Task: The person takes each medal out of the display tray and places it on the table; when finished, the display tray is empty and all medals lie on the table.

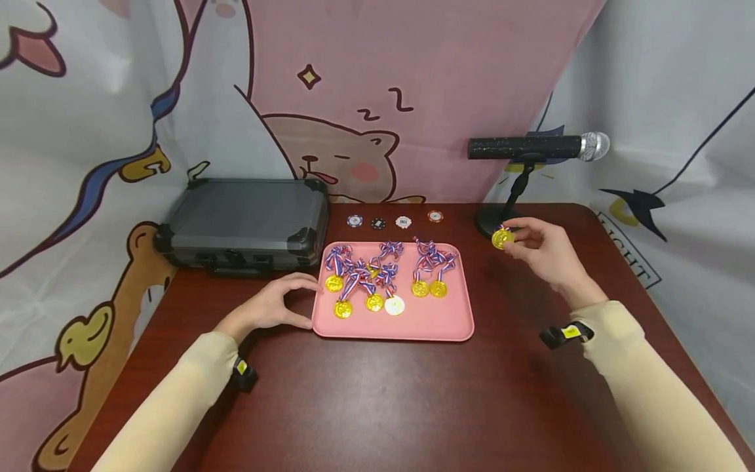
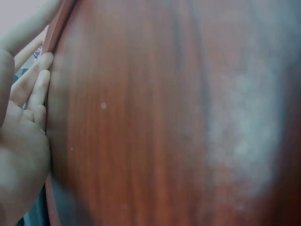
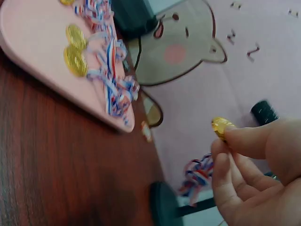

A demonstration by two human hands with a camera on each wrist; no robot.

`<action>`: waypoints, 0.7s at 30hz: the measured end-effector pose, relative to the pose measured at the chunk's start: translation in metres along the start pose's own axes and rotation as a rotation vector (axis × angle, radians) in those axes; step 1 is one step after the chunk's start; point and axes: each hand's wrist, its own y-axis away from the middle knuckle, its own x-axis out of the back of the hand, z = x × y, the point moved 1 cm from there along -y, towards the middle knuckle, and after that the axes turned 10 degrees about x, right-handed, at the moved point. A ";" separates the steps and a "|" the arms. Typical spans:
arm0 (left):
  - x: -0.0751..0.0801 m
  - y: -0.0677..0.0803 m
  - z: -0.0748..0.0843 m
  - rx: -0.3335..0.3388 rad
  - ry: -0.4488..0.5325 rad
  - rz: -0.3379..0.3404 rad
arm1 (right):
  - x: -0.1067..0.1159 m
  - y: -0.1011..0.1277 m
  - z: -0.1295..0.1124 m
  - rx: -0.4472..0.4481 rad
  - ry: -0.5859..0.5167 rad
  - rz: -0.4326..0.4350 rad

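My right hand (image 1: 545, 255) pinches a gold medal (image 1: 503, 238) between thumb and fingers, raised to the right of the pink tray (image 1: 442, 321). In the right wrist view, its bunched red, white and blue ribbon (image 3: 197, 176) hangs behind the fingers. My left hand (image 1: 274, 303) rests at the tray's left edge, thumb and fingertips touching or almost touching the rim, fingers loosely bent. Several gold medals (image 1: 343, 309) with tangled striped ribbons lie in the tray, most to its left; two medals (image 3: 76, 61) lie on its right side.
A dark grey hard case (image 1: 248, 216) stands at the back left. Several poker chips (image 1: 404, 222) lie in a row behind the tray. A black microphone (image 1: 525, 147) on a stand with a round base is at the back right, close to my right hand. Printed cloth hangs around the table.
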 end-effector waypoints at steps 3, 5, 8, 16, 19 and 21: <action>0.000 0.000 -0.001 0.001 0.002 0.003 | -0.007 -0.003 0.016 -0.015 -0.002 -0.021; 0.000 0.000 0.000 0.001 0.002 0.006 | -0.017 -0.003 0.029 -0.019 0.001 -0.064; 0.000 0.000 0.000 -0.003 0.000 0.005 | -0.031 0.001 0.045 -0.024 0.004 -0.126; 0.001 0.001 -0.002 -0.016 0.013 0.001 | -0.051 0.002 0.056 0.038 0.137 -0.192; 0.000 0.001 -0.002 -0.019 0.007 0.002 | -0.053 0.000 0.052 0.050 0.216 -0.210; 0.000 0.000 -0.002 -0.020 0.002 0.003 | -0.055 -0.002 0.050 0.067 0.248 -0.225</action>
